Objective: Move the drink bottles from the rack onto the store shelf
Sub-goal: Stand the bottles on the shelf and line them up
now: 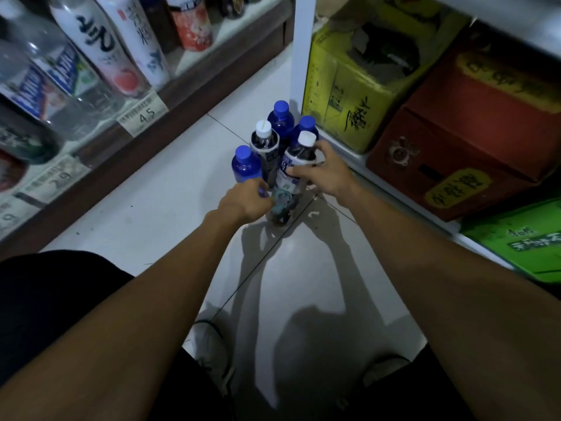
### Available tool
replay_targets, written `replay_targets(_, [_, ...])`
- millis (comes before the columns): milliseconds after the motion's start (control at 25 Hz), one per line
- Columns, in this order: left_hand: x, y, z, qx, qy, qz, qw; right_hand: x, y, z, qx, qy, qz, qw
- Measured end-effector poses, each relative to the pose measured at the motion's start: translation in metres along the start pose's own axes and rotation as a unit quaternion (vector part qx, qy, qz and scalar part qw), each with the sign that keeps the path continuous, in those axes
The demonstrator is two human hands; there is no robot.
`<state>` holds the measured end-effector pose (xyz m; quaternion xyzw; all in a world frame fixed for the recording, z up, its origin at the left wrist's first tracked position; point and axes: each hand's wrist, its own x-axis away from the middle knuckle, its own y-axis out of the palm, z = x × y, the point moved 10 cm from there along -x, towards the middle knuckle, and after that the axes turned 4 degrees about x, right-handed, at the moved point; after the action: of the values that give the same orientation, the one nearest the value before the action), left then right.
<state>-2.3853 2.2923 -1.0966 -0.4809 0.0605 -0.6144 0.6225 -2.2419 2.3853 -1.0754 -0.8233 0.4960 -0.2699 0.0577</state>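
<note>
On the white tiled floor [170, 214], between the store shelf [188, 95] at left and cartons [455, 153] at right, five drink bottles [280, 123] stand clustered, the right hand [326, 173] gripping the nearest white-capped bottle [296, 165], the left hand [244, 202] curled round the near blue-capped bottle [246, 167].

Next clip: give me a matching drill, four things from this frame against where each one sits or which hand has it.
Things:
1. nearest white-cap bottle
2. nearest blue-cap bottle
3. yellow box
4. 4.5 price tag

Places or states:
A. on the front edge of the left shelf
B. gripped low down by the left hand
C. beside the red box, on the right
D. gripped by the right hand

Pairs: 1-D, 2-B, 3-C, 4-A
</note>
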Motion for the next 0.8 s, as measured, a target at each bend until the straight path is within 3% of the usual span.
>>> replay_targets(120, [0.001, 0.007, 0.008, 0.054, 0.011, -0.021, 0.998, 0.002, -0.006, -0.026, -0.029, -0.033, -0.023, 0.999])
replay_targets(320, [0.008, -0.01, 0.023, 0.143, 0.033, 0.018, 0.989, 0.008, -0.016, -0.053, -0.022, -0.073, -0.036, 0.996])
replay_targets(560, [0.023, -0.021, 0.039, 0.342, 0.056, -0.013, 0.938, 0.006, -0.025, -0.061, -0.067, -0.063, -0.036, 0.995])
replay_targets(680, [0.028, -0.02, 0.046, 0.392, 0.052, -0.042, 0.918, 0.008, -0.032, -0.058, -0.129, -0.037, -0.005, 0.991])
replay_targets(800, [0.031, -0.024, 0.059, 0.42, 0.064, -0.026, 0.905, 0.009, -0.022, -0.056, -0.13, -0.026, -0.032, 0.991])
